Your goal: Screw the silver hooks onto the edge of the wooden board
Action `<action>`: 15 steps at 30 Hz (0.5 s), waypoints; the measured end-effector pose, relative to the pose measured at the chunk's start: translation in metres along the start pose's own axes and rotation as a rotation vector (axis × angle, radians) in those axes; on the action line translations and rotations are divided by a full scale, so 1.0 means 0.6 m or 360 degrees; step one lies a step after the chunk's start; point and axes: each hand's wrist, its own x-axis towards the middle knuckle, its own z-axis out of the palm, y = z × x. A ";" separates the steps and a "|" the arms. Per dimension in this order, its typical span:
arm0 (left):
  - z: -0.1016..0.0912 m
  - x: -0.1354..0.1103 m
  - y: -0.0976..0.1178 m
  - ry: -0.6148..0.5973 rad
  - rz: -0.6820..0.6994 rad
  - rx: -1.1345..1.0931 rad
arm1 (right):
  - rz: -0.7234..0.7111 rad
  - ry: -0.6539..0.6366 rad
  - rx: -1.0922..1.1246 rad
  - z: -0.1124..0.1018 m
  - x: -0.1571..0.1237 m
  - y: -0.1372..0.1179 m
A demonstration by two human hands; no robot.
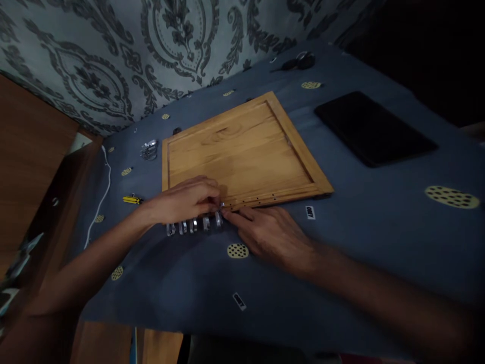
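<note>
A wooden board with a raised frame (242, 146) lies on a blue cloth-covered table (379, 237). Along its near edge runs a row of several small metal hooks or clips (193, 225). My left hand (185, 201) rests over that row with fingers curled down onto the board's near edge, pinching something small that I cannot make out. My right hand (271, 233) lies beside it on the cloth, fingers pointing left and touching the right end of the metal row.
A black tablet-like slab (373, 129) lies at the right. A yellow-handled screwdriver (132, 200) and a metal piece (149, 149) lie left of the board. A dark tool (299, 62) sits at the far edge. A white cable (101, 194) hangs at the left edge.
</note>
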 end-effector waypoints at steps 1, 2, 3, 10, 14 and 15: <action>0.001 0.001 -0.001 0.0010 -0.0004 -0.0027 | 0.0008 -0.0009 0.0000 -0.001 0.000 0.000; 0.001 0.002 -0.002 0.0023 -0.0017 -0.0062 | 0.0009 -0.0013 0.0000 -0.001 0.000 -0.001; 0.002 0.002 -0.002 0.0039 -0.0037 -0.0101 | 0.0011 -0.0015 -0.0002 -0.001 0.000 -0.001; 0.003 0.013 -0.015 0.0015 -0.0114 -0.0305 | 0.0004 -0.0011 0.0013 -0.001 -0.001 0.000; 0.005 0.017 -0.024 -0.0045 -0.0153 -0.0429 | 0.0007 -0.0011 -0.0009 0.001 -0.001 0.001; 0.006 0.017 -0.026 -0.0051 -0.0164 -0.0457 | 0.0001 -0.0011 -0.0004 0.001 -0.001 0.001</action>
